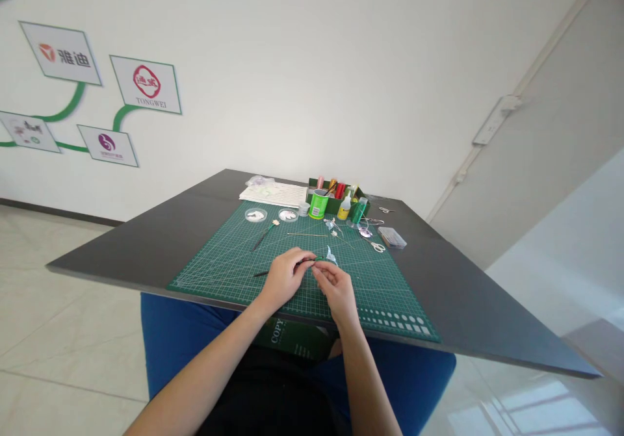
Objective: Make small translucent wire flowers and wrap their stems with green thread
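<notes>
Over the green cutting mat [219, 254], the fingertips of my left hand [285, 277] and my right hand [337, 290] meet in a pinch. A thin dark stick [261, 273] runs out to the left from under my left hand. Green wrapping [319, 258] shows at the fingertips, and a small pale blue petal-like piece [331, 255] stands just beyond them. The fingers hide how these parts join. Farther up the mat lies a second dark stick [263, 236] with a small pale flower-like tip.
Behind are two shallow dishes [256, 215], a green tin [318, 205], a glue bottle [344, 207], a green thread spool [359, 210] and a box [312, 184] of colored spools. White-handled scissors [377, 247] and a clear case [392, 237] lie right. A white slab [273, 193] lies back left.
</notes>
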Demonstrator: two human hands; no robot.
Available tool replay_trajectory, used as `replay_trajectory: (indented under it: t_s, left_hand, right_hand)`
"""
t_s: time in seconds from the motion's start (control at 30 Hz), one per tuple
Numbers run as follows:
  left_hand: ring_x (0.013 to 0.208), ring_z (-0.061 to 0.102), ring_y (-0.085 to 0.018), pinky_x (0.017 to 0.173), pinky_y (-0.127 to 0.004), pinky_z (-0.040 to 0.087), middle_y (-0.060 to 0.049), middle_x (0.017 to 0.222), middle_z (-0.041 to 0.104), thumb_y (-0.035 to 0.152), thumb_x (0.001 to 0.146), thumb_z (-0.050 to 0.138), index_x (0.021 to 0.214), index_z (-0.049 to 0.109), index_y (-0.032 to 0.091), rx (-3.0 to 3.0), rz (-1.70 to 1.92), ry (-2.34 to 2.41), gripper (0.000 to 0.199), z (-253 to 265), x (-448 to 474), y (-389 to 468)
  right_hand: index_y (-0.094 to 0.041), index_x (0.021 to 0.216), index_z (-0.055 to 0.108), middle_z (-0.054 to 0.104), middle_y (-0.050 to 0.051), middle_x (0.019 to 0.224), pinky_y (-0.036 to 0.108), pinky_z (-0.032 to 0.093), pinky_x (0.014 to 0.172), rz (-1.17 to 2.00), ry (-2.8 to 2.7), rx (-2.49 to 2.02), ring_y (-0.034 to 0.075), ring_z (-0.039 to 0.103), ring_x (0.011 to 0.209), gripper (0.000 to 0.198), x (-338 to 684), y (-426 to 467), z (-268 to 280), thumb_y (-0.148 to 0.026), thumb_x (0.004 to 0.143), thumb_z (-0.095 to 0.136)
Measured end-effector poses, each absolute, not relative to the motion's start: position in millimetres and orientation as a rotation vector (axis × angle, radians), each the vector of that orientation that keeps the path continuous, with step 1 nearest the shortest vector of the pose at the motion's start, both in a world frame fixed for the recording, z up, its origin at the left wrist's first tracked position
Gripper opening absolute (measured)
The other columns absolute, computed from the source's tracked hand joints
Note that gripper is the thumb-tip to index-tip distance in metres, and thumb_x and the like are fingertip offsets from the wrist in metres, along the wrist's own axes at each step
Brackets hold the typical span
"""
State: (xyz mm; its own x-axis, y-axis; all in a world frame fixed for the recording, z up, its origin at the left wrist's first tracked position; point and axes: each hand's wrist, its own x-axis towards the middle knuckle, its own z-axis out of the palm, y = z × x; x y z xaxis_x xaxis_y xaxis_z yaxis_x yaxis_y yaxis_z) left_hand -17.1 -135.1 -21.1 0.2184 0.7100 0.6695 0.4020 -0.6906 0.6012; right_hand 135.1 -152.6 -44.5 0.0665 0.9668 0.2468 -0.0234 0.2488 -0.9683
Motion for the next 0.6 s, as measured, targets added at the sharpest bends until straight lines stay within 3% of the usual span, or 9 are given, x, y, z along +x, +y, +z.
replay_trajectory:
  t_s: [0.27, 0.4, 0.6]
  left_hand:
    - [0.083, 0.067, -0.017, 0.078, -0.029, 0.050, -0.004, 0.090, 0.072, 0.018, 0.094, 0.060, 0.098, 0.072, 0.019, 2.190, 1.434, 1.034, 0.013, -19.7, -17.0, -135.9]
    - [0.083, 0.067, -0.018, 0.078, -0.029, 0.050, -0.004, 0.090, 0.072, 0.018, 0.094, 0.060, 0.098, 0.072, 0.019, 2.187, 1.413, 1.028, 0.013, -18.8, -16.6, -135.8]
    - [0.082, 0.066, -0.017, 0.077, -0.028, 0.050, -0.003, 0.089, 0.071, 0.018, 0.093, 0.061, 0.098, 0.072, 0.019, 2.193, 1.406, 1.034, 0.012, -20.3, -16.3, -135.3]
  right_hand:
    - [-0.016, 0.085, 0.071, 0.071, 0.005, 0.075, 0.025, 0.039, 0.047, 1.036, -1.181, -0.973, 0.012, 0.053, 0.052, 0.034, 131.1, -155.4, -36.7, -0.046, 0.071, 0.079]
    - [-0.015, 0.089, 0.068, 0.069, 0.003, 0.064, 0.023, 0.036, 0.044, 1.069, -1.152, -0.993, 0.011, 0.052, 0.046, 0.040, 130.8, -155.3, -36.0, -0.046, 0.068, 0.082]
    - [-0.013, 0.086, 0.071, 0.067, 0.003, 0.059, 0.025, 0.043, 0.049, 1.066, -1.138, -1.022, 0.013, 0.057, 0.050, 0.042, 133.7, -155.4, -40.4, -0.048, 0.066, 0.083]
